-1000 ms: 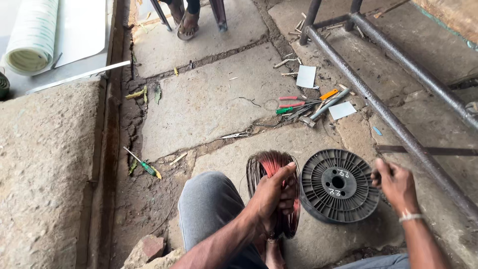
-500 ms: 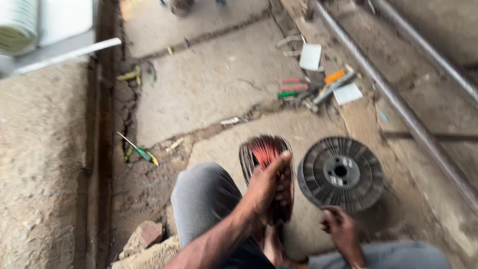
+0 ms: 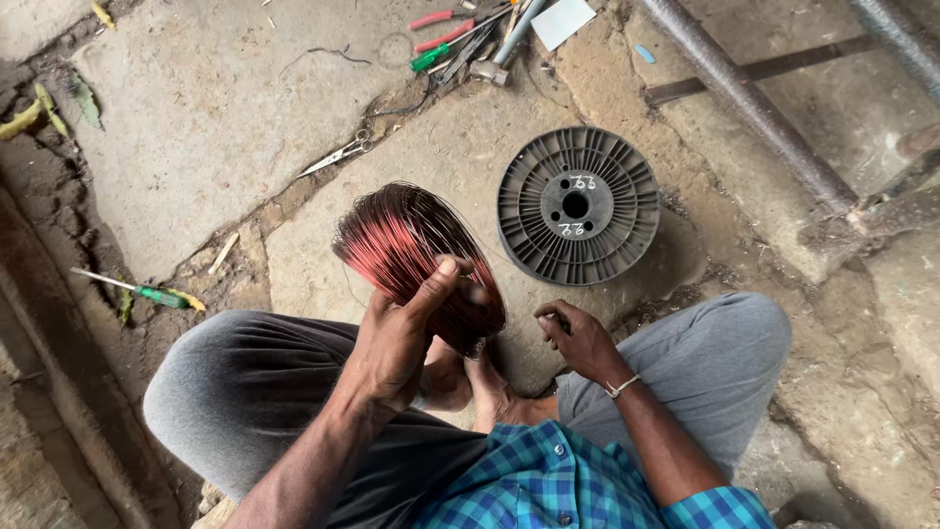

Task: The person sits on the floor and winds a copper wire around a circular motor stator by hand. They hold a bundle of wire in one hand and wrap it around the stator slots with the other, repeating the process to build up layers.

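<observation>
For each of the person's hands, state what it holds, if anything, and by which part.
The left hand grips the copper wire coil by its lower rim. Whether the right hand holds anything cannot be told.

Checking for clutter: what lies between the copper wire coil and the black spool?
In the head view, only bare stone floor separates the copper wire coil, held by the left hand, from the black spool.

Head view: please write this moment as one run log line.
left hand: holds copper wire coil | right hand: closed, near feet | black spool: flat on floor
</observation>
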